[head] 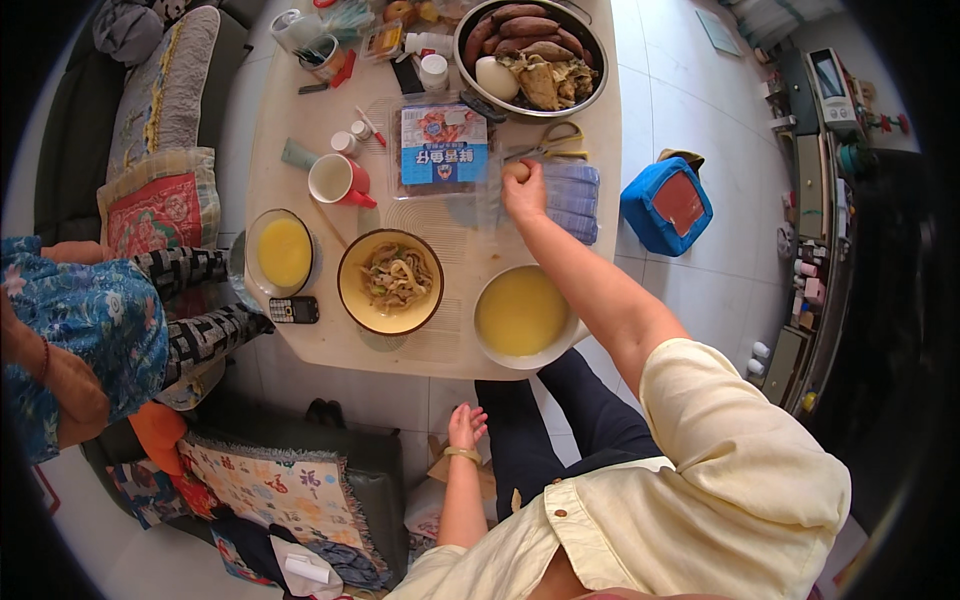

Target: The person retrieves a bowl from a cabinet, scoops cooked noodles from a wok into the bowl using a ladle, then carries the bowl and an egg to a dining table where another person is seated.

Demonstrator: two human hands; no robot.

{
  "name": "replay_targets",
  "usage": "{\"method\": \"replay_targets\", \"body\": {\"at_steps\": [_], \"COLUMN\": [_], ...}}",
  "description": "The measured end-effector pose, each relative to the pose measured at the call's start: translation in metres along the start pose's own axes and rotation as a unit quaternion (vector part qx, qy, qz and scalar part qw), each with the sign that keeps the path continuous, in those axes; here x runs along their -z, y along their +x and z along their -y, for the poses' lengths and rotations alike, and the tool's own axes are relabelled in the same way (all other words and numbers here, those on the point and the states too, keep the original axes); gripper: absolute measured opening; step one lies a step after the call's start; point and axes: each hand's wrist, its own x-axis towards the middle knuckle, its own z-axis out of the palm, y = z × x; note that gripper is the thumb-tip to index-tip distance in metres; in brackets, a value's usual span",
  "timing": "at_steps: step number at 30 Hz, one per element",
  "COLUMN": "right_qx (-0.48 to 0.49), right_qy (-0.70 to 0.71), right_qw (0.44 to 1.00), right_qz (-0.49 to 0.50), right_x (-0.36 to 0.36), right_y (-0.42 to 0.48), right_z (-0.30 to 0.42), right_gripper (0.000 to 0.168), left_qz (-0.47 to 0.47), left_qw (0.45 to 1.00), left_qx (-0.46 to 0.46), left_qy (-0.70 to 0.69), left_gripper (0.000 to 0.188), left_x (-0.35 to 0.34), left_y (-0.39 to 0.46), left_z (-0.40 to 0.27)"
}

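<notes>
My right hand (526, 191) reaches over the table, its fingers closed around a small, rounded brown object (516, 172) that looks like an egg. Just right of that hand lie plastic-wrapped bluish packs (574, 199), and yellow-handled scissors (561, 142) are beyond it. To its left is a flat plastic pack with a blue label (442, 150) bearing writing. My left hand (467, 425) hangs below the table edge beside my leg, palm up and holding nothing. Nearest me on the table stands a bowl of yellow porridge-like food (523, 311).
A bowl of noodle-like food (391, 281), a red mug (339, 180), another yellow-filled bowl (283, 251) and a keypad phone (294, 310) occupy the table's left. A steel basin (534, 109) holds sweet potatoes (529, 28). Another person (82, 337) is at left. A blue stool (664, 206) stands right.
</notes>
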Motion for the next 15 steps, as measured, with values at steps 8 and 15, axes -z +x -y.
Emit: {"method": "replay_targets", "body": {"at_steps": [8,15], "right_qx": [-0.02,0.074], "right_qy": [0.062,-0.044], "right_qw": [0.996,0.996], "right_qz": [0.068,-0.019], "right_x": [0.008,0.002], "right_y": [-0.026,-0.014], "right_z": [0.011,0.011], "right_gripper": [0.041,0.039], "left_qz": [0.007,0.009], "left_qw": [1.0,1.0], "left_qx": [-0.012,-0.007], "left_qy": [-0.006,-0.009], "left_gripper": [0.034,0.033], "left_x": [0.009,0.019], "left_y": [0.001,-0.005], "left_z": [-0.003,-0.003]}}
